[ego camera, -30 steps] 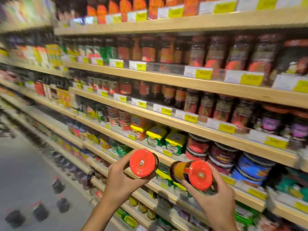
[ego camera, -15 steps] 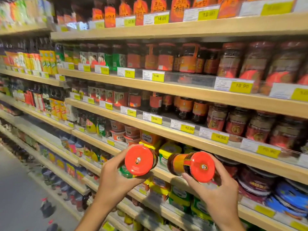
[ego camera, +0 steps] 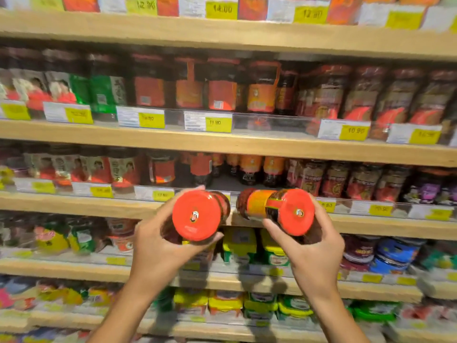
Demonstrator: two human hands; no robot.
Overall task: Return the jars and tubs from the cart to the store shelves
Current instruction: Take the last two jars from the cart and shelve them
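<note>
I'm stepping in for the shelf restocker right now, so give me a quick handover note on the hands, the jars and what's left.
Left hand: holding a red-lidded jar, lid toward the camera.
Right hand: holding a second red-lidded jar, lying sideways.
Both jars are raised in front of the gap in a row of similar orange-labelled jars.
Done: neither is shelved yet.
Left: probably set both into that gap; the cart is out of view.

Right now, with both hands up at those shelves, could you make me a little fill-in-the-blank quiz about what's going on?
1. Each hand holds one ____ with its lid turned toward the camera.
2. The lid of the jar in the left hand is coloured ____.
3. The label on the jar in the right hand is mostly ____.

Missing words: jar; red; orange
</note>
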